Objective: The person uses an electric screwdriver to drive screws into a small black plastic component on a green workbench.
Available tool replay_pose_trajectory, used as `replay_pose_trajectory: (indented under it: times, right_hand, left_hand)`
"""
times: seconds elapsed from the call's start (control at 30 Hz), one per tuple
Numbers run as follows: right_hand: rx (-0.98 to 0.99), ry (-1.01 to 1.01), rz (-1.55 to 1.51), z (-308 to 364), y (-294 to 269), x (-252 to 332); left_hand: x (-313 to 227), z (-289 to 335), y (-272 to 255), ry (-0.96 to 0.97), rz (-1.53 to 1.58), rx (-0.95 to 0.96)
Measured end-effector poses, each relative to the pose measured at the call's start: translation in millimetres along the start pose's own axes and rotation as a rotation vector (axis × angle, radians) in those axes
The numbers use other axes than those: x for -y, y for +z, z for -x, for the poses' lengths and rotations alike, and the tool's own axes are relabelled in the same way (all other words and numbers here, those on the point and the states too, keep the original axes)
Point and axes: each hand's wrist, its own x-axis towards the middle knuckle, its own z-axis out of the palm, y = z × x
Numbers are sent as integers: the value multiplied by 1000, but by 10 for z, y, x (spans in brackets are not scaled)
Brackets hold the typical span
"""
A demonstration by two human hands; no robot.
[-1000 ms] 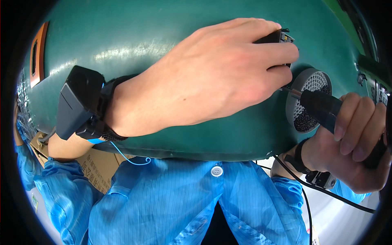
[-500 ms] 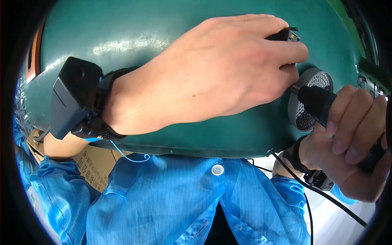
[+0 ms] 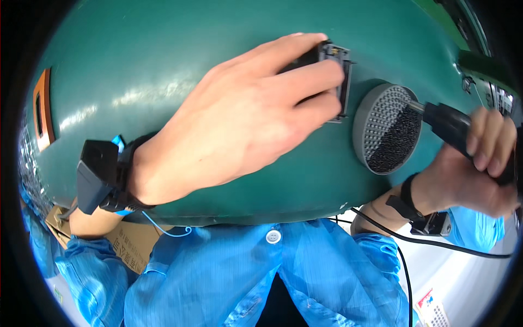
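Note:
A large glossy dark green shell (image 3: pixel 163 65) fills the upper picture. My left hand (image 3: pixel 245 114) lies across it, fingers pressed on a small black rectangular part (image 3: pixel 335 71) set into the shell. To its right is a round grey grille (image 3: pixel 388 128) with a honeycomb mesh. My right hand (image 3: pixel 474 174) is closed around the black handle of a power screwdriver (image 3: pixel 455 128), whose metal bit touches the grille's upper right rim. A black device is strapped to my left wrist (image 3: pixel 98 177).
An orange reflector (image 3: pixel 41 111) sits on the shell's left edge. A black cable (image 3: pixel 436 240) runs from my right wrist across a white surface. A cardboard box (image 3: pixel 117 245) lies under my left forearm. My blue smock (image 3: pixel 261 278) fills the bottom.
The view has shifted, so the shell and hands sit differently. My left hand stays on the black part. The screwdriver tip has moved from the grille's centre to its upper right rim.

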Motion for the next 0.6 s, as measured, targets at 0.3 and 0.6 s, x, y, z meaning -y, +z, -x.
replay_pose_trajectory:
  times: [0.3, 0.6]
  right_hand:
    - [-79, 6, 91, 52, -46, -196]
    - [-83, 13, 89, 15, -56, -216]
  left_hand:
    - [9, -32, 46, 12, -1, -35]
    - [14, -48, 62, 18, -4, -62]
